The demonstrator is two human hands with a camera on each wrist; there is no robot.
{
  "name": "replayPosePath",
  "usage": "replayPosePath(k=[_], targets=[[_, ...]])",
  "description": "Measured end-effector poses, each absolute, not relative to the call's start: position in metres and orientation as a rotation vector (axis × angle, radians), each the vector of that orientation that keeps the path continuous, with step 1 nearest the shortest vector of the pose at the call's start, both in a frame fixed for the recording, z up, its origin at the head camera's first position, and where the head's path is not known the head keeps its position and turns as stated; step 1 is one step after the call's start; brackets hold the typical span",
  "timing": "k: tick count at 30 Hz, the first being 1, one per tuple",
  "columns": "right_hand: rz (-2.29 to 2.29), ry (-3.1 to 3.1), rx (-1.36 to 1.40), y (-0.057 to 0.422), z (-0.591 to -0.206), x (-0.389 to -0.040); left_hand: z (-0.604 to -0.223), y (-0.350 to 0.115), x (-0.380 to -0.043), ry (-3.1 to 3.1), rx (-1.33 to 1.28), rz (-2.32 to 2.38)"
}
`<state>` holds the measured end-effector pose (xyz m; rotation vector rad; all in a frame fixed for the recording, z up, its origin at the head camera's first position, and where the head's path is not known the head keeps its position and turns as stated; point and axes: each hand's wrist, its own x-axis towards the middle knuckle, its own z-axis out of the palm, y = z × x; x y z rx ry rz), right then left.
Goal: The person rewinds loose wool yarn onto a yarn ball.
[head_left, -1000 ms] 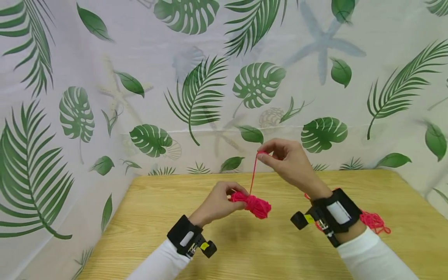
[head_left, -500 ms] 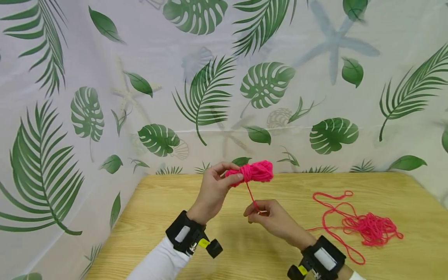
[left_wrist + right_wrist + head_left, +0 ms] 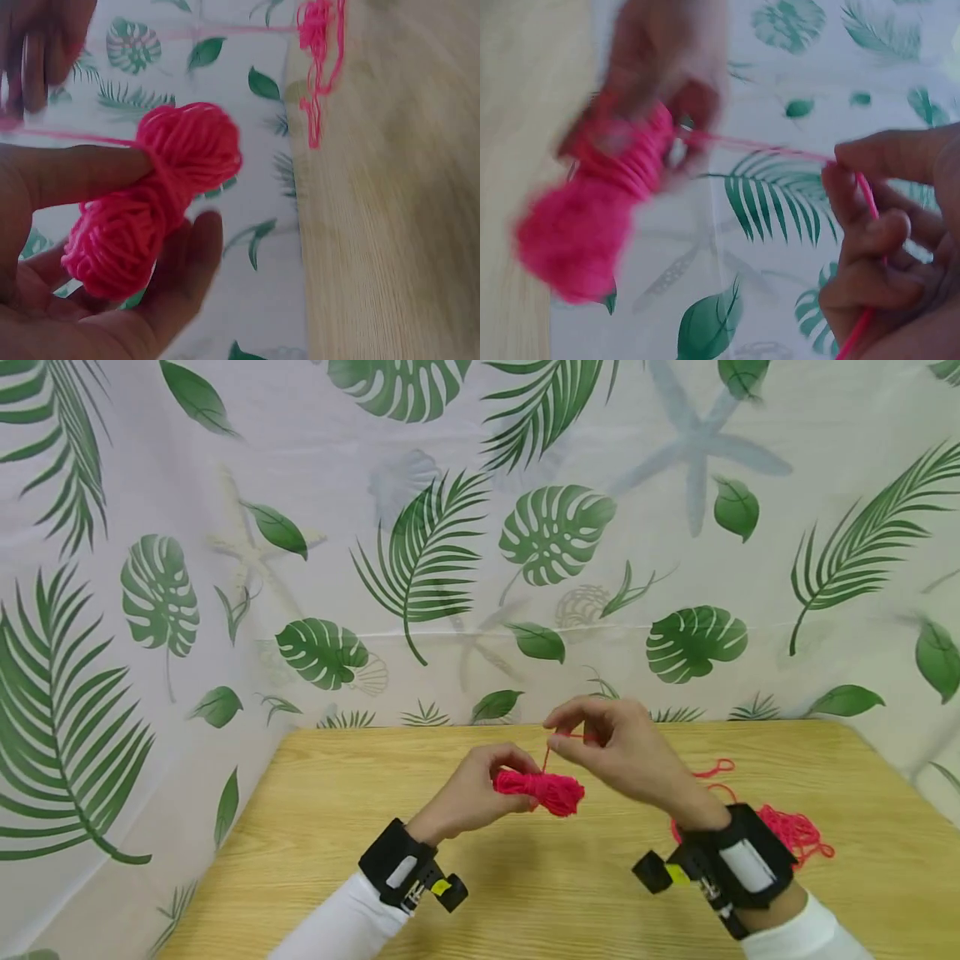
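Note:
A bundle of pink yarn [image 3: 553,793], wound tight round its middle like a bow, is pinched between the thumb and fingers of my left hand [image 3: 480,789]. In the left wrist view the yarn bundle [image 3: 191,146] bulges on both sides of the wrapped waist. My right hand [image 3: 626,752] is above and to the right of it, pinching a strand of yarn [image 3: 772,148] between thumb and forefinger. That strand runs taut from the bundle's waist, then passes on across the curled fingers of the right hand. The bundle looks blurred in the right wrist view.
A loose, tangled heap of pink yarn [image 3: 795,833] lies on the wooden table [image 3: 555,902] at the right, partly hidden behind my right wrist. Behind the table's back edge hangs a white leaf-print cloth [image 3: 450,693]. Each wrist wears a black strap with a small camera.
The right hand goes from above the bundle to below it, then back above. Meanwhile the left hand lifts the bundle and lowers it again. The strand between them is shorter than one second ago.

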<state>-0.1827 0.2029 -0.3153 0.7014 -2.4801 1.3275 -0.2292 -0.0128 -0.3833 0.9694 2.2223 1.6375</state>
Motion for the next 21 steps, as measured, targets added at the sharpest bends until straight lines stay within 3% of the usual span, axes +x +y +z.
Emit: replayPosePath(k=[4,8,15,21], targets=[[1.692,-2.483,0.671,0.21,-0.323,-0.227,-0.372,-0.018,-0.209,2.077,1.034,1.69],[2.024,-2.421,0.607,0.204,-0.364,-0.242,-0.362,-0.025,-0.2,1.778,0.984,2.043],[2.008,-2.459,0.514,0.183,-0.4,-0.181,-0.36,-0.013,-0.223,1.739,0.792,2.487],[1.512,-2.447,0.684,0.183,-0.367,-0.145,-0.378,-0.006,-0.246,2.356,0.816,2.017]])
